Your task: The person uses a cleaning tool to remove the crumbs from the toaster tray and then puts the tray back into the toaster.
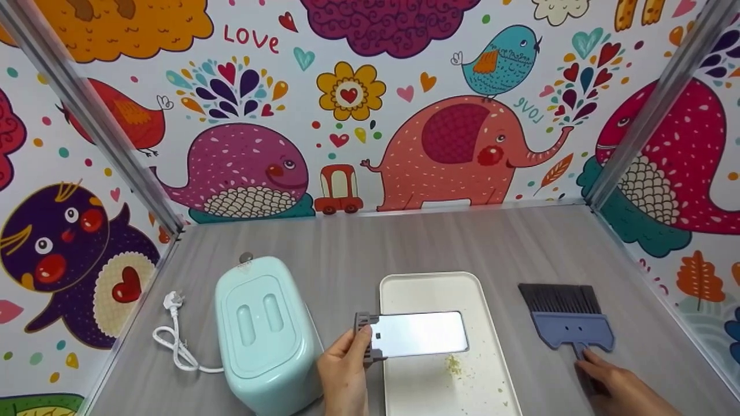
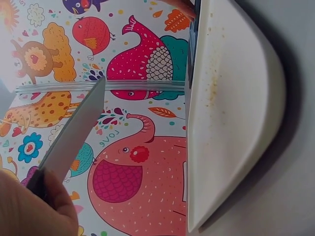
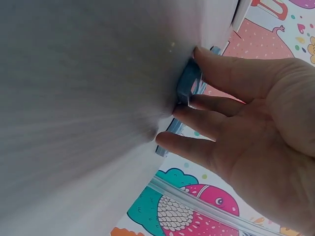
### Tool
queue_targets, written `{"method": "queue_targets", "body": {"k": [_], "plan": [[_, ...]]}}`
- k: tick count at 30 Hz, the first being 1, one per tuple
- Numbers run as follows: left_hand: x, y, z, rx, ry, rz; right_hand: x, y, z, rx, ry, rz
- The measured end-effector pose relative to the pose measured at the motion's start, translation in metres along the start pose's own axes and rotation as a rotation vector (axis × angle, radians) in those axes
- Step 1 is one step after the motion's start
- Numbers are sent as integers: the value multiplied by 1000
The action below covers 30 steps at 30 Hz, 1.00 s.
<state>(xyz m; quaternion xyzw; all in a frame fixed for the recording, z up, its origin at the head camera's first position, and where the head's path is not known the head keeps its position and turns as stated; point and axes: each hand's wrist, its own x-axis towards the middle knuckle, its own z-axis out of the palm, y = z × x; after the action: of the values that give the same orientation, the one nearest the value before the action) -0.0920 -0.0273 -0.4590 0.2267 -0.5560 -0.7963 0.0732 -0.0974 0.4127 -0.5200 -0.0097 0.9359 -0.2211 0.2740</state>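
Note:
My left hand point(image 1: 347, 364) pinches the grey slotted end of a toaster crumb tray point(image 1: 422, 334), a flat shiny metal plate. The plate is held level over a cream rectangular tray point(image 1: 399, 292), where yellowish crumbs point(image 1: 454, 365) lie scattered. In the left wrist view the crumb tray point(image 2: 78, 130) stands out from thumb and fingers, above the cream tray's rim. At the right, a blue hand brush point(image 1: 569, 329) with black bristles lies flat on the table. My right hand point(image 1: 624, 384) is at its handle; the right wrist view shows fairly straight, spread fingers and thumb around the handle point(image 3: 187, 81).
A mint-green two-slot toaster point(image 1: 260, 329) stands left of the cream tray, its slots on top. Its white cord and plug point(image 1: 173, 300) lie farther left. Printed panels point(image 1: 347, 144) in metal frames close off the back and sides of the grey table point(image 1: 347, 248).

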Motion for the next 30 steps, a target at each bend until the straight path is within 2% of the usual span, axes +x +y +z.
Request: {"method": "queue_targets", "body": {"k": [3, 6, 8, 10, 12, 20, 25, 30], "plan": [[-1, 1, -1, 6, -26, -13, -3, -7, -3, 65, -15, 63], [-1, 3, -1, -5, -58, -24, -6, -18, -8, 75, 4, 119], [-1, 3, -1, -29, -76, -31, -8, -26, -12, 32, 57, 119], [-1, 3, -2, -62, -91, -35, -10, -35, -17, -36, 128, 83], [-1, 3, -2, -88, -103, -46, -13, -46, -20, -54, 191, 58], [-3, 3, -1, -110, -169, -40, -25, -101, -16, 148, 284, 27], [-5, 2, -2, -130, -205, -40, -28, -135, -9, 210, 399, -81], [-8, 3, -2, -137, -235, -56, -31, -161, 2, 268, 524, -260]]}}
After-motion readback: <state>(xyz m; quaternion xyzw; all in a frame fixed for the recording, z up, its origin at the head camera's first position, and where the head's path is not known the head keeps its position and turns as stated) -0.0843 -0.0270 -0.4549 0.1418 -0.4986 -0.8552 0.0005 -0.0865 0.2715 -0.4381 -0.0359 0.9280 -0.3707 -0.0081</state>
